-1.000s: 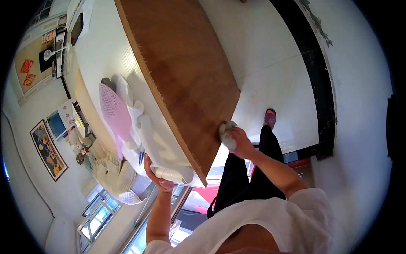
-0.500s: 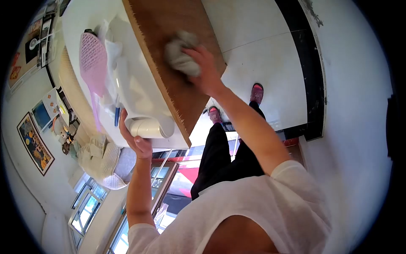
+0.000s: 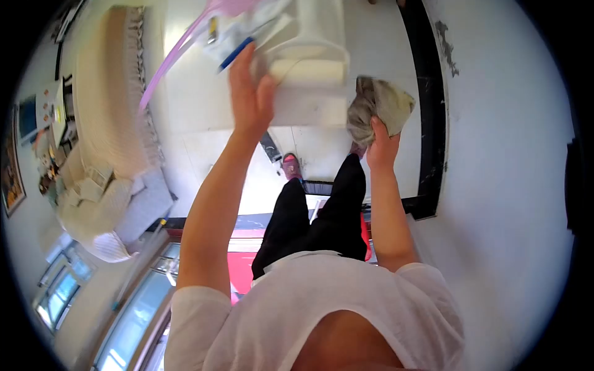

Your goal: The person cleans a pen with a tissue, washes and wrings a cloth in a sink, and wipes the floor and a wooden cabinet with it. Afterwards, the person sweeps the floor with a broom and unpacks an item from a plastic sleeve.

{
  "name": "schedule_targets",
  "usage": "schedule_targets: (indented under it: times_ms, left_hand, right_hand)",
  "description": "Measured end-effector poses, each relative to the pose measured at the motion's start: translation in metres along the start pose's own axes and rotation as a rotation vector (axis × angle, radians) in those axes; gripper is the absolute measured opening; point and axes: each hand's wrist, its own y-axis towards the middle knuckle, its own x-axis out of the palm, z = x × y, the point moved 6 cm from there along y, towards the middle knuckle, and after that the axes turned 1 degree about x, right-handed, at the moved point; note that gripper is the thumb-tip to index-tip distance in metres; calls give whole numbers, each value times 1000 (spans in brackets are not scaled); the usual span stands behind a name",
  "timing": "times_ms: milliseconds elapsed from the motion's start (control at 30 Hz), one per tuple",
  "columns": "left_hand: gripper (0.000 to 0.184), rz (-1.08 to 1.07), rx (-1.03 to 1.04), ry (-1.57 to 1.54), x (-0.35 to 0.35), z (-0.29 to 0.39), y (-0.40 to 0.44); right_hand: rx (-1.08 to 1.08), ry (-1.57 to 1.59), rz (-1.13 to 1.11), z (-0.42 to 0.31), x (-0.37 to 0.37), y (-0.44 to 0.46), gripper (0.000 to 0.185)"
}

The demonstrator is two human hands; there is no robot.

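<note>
My right hand (image 3: pixel 383 148) is closed on a crumpled grey cloth (image 3: pixel 387 108), held off the right end of the white table (image 3: pixel 309 111). My left hand (image 3: pixel 250 102) lies at the table's near edge with thumb and fingers apart, somewhat blurred. Just beyond its fingertips is a blue pen (image 3: pixel 236 54). Right of that hand lies a roll of whitish sheet (image 3: pixel 307 72). A pink, long-handled object (image 3: pixel 173 57) and a small yellow item (image 3: pixel 213 29) are at the upper left of the tabletop.
A couch or bed with a fringed beige cover (image 3: pixel 108 93) stands at the left, beside a cushioned seat (image 3: pixel 93 204). My legs (image 3: pixel 337 204) are below the table. A wall (image 3: pixel 489 154) with a black skirting strip (image 3: pixel 433 123) runs along the right.
The view has swung and the brown board face no longer shows. My right hand has left the board with the cloth, now to the right of the table. My left hand stays by the roll.
</note>
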Motion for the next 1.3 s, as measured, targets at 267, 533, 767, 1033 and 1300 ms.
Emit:
schedule_targets:
  times_ms: [267, 533, 767, 1033, 1300]
  left_hand:
    - [34, 21, -255, -204, -55, 24, -110]
    - [20, -64, -899, -312, -75, -4, -336]
    - [22, 124, -1250, -492, -97, -26, -374]
    - [25, 226, -1387, -533, -117, -37, -416]
    - [27, 455, -1560, -473, -167, -17, -482]
  right_hand:
    - [248, -66, -179, 0, 11, -41, 47]
    - [-500, -809, -185, -97, 36, -80, 51]
    - [-779, -1387, -280, -81, 95, -80, 64]
    - [-841, -1446, -473, -48, 156, -111, 62]
    - [-663, -1093, -1025, 34, 298, -168, 54]
